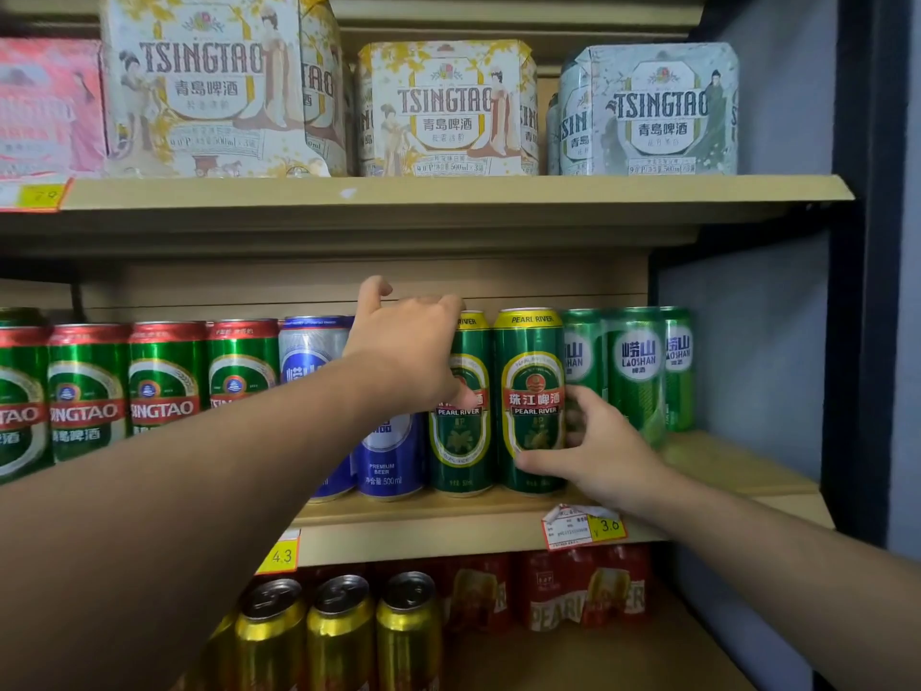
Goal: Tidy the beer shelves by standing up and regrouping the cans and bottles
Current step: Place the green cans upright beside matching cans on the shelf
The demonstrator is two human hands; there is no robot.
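Gripping Pearl River can (532, 399), right hand (605, 453)

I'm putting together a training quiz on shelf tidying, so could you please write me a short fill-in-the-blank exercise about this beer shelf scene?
1. The right hand grips a green can labelled Pearl ____.
2. The left hand reaches over a ____ can marked Premium Beer.
3. The multipacks on the top shelf carry the brand ____.
4. The cans on the lowest shelf, below the left arm, are ____ coloured.

Missing words: River; blue; Tsingtao; gold
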